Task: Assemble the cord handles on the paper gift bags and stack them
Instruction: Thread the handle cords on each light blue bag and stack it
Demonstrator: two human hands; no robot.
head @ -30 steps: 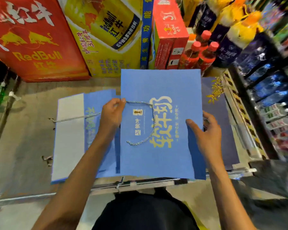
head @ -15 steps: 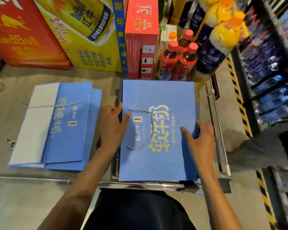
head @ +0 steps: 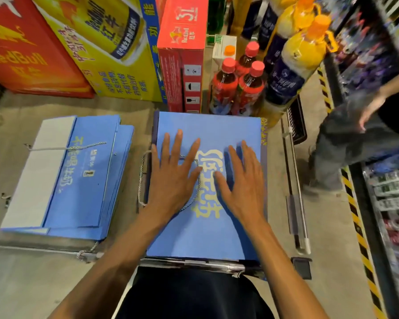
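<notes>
One bag on top: a flat-folded blue paper gift bag, printed side up, lying as the top sheet of the right-hand pile straight in front of the person.
Hands: the left hand and the right hand lie flat on the bag side by side, fingers straight and spread. They press down and grasp nothing.
Cord handle: a twisted loop hangs past the bag's left edge, and another run of cord passes under the left palm.
Handling: probably light, stiff along its folds and easily creased. The smooth face will likely slide on the bag below. Best lifted by pinching a side edge, since the limp cord could snag.
Edges: the pile's near edge sits at the front rail. A metal side rail runs just beside its right edge.
Left stack: more blue bags, near but apart from the pile, with bare surface between them.
Far side: drink cartons and bottles stand close behind both piles.
Right: another person stands beyond the rail, so there is little room for sideways sweeps.
</notes>
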